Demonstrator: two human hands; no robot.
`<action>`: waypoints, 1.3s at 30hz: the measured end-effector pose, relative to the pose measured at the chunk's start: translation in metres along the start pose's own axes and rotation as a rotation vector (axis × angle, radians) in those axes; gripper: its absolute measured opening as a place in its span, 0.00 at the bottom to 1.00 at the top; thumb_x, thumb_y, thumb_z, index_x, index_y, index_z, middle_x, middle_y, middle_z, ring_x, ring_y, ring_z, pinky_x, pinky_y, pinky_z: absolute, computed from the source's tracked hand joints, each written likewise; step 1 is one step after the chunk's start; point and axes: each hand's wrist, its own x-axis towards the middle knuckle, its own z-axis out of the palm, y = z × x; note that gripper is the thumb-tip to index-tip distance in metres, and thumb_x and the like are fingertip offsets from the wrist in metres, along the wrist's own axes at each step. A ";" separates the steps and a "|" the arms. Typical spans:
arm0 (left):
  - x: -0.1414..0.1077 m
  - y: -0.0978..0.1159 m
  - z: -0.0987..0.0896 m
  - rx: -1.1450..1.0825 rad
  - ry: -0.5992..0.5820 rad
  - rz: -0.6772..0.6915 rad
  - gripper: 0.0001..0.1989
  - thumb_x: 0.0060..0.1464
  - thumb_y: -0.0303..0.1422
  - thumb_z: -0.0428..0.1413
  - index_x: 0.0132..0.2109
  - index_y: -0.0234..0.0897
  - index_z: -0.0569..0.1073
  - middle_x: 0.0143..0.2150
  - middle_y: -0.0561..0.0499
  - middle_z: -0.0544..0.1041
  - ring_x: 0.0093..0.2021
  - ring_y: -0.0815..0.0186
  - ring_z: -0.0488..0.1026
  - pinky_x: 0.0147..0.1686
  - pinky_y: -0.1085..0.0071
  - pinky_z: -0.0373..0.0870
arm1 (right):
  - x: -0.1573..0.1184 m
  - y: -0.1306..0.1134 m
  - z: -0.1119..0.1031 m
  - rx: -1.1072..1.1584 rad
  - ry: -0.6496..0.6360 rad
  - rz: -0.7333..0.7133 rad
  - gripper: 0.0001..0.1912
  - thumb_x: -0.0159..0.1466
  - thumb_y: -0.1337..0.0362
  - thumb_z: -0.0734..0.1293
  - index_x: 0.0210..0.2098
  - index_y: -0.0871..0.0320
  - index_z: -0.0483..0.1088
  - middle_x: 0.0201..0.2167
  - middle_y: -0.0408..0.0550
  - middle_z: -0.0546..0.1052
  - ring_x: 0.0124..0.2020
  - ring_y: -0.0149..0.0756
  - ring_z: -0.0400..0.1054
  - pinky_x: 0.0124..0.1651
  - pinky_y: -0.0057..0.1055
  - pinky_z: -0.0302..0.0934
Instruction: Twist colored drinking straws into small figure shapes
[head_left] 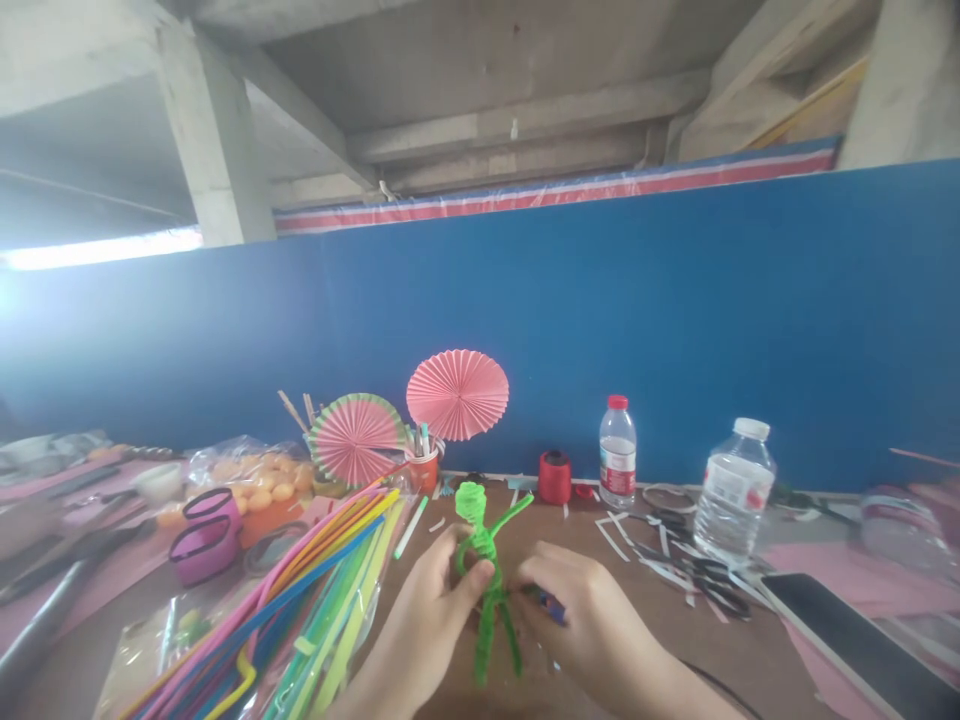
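A bright green pipe-cleaner figure (pixel 486 545), with a coiled head, a raised arm and two legs, stands upright in front of me. My left hand (pixel 442 600) is closed on its body, thumb in front at the middle. Just to the right of the figure, my right hand (pixel 574 600) has its fingers curled in. A small dark-blue thing (pixel 553 607) shows beneath those fingers, mostly hidden, so its kind is unclear. Colourful pipe cleaners (pixel 300 590) lie in a bundle by my left forearm.
Scissors (pixel 727 590) and white paper strips (pixel 615 538) lie to the right, near a large water bottle (pixel 735 490) and a phone (pixel 855 640). Behind are a smaller bottle (pixel 618 455), red thread spool (pixel 555 478), pen cup (pixel 424 470) and pink paper fans (pixel 457 395).
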 end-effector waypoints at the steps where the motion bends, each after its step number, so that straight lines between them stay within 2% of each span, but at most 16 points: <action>1: 0.000 0.000 0.001 -0.035 -0.038 -0.032 0.20 0.48 0.37 0.55 0.49 0.37 0.67 0.44 0.45 0.73 0.45 0.57 0.68 0.44 0.66 0.62 | -0.002 0.001 0.000 -0.009 0.003 0.010 0.07 0.54 0.72 0.60 0.23 0.57 0.66 0.22 0.40 0.67 0.24 0.28 0.61 0.27 0.22 0.50; 4: 0.000 0.003 0.002 -0.109 -0.091 -0.107 0.22 0.44 0.32 0.58 0.49 0.35 0.68 0.40 0.46 0.75 0.41 0.58 0.70 0.40 0.67 0.65 | -0.004 0.003 -0.002 -0.027 0.003 0.017 0.06 0.55 0.71 0.60 0.24 0.57 0.66 0.22 0.41 0.67 0.24 0.28 0.61 0.27 0.23 0.50; 9: -0.003 0.004 0.000 -0.115 -0.060 -0.155 0.23 0.41 0.29 0.58 0.49 0.35 0.68 0.37 0.47 0.75 0.40 0.60 0.70 0.40 0.68 0.65 | -0.004 0.002 -0.007 -0.080 0.018 -0.043 0.07 0.55 0.71 0.60 0.24 0.57 0.65 0.22 0.41 0.68 0.24 0.29 0.61 0.27 0.23 0.50; 11: -0.004 0.001 0.000 -0.074 -0.031 -0.152 0.21 0.41 0.29 0.58 0.46 0.34 0.70 0.33 0.49 0.75 0.36 0.62 0.70 0.34 0.70 0.66 | -0.005 0.001 -0.006 -0.142 0.037 -0.081 0.07 0.55 0.71 0.60 0.22 0.57 0.65 0.21 0.41 0.67 0.23 0.28 0.60 0.26 0.23 0.48; 14: -0.004 -0.002 0.002 -0.065 -0.049 -0.143 0.14 0.41 0.30 0.58 0.39 0.33 0.73 0.28 0.51 0.72 0.29 0.65 0.69 0.26 0.74 0.66 | -0.008 0.000 0.000 -0.270 0.079 -0.141 0.10 0.56 0.70 0.60 0.19 0.58 0.62 0.19 0.41 0.65 0.22 0.27 0.58 0.25 0.25 0.44; 18: -0.004 -0.002 0.007 -0.107 -0.063 -0.166 0.14 0.42 0.32 0.57 0.39 0.33 0.72 0.27 0.52 0.70 0.27 0.68 0.66 0.25 0.74 0.67 | -0.011 0.001 0.006 -0.369 0.106 -0.191 0.10 0.57 0.70 0.59 0.19 0.59 0.61 0.19 0.42 0.65 0.22 0.28 0.56 0.25 0.27 0.42; 21: -0.003 0.000 0.009 -0.110 -0.065 -0.168 0.11 0.42 0.33 0.57 0.35 0.33 0.72 0.26 0.53 0.68 0.27 0.68 0.66 0.24 0.74 0.67 | -0.013 0.001 0.008 -0.394 0.127 -0.197 0.10 0.57 0.71 0.59 0.19 0.58 0.61 0.19 0.42 0.64 0.22 0.28 0.56 0.25 0.28 0.41; 27: -0.002 0.000 0.010 -0.115 -0.096 -0.120 0.11 0.39 0.30 0.58 0.35 0.33 0.71 0.28 0.51 0.70 0.30 0.66 0.67 0.27 0.74 0.66 | -0.013 -0.001 0.008 -0.396 0.148 -0.172 0.10 0.56 0.71 0.59 0.19 0.58 0.61 0.18 0.41 0.64 0.21 0.28 0.56 0.25 0.27 0.41; 33: -0.002 -0.007 0.012 0.033 -0.035 -0.053 0.05 0.36 0.23 0.54 0.25 0.35 0.68 0.20 0.57 0.64 0.24 0.71 0.62 0.23 0.78 0.58 | -0.012 -0.001 0.008 -0.344 0.134 -0.118 0.08 0.53 0.72 0.61 0.19 0.58 0.61 0.19 0.40 0.65 0.21 0.27 0.57 0.25 0.25 0.43; 39: -0.003 -0.011 0.013 0.085 -0.035 -0.067 0.03 0.38 0.24 0.52 0.24 0.34 0.68 0.19 0.57 0.64 0.22 0.72 0.61 0.21 0.77 0.56 | -0.011 -0.001 0.001 -0.165 0.008 -0.016 0.06 0.54 0.72 0.62 0.23 0.57 0.66 0.23 0.41 0.69 0.26 0.30 0.62 0.28 0.23 0.50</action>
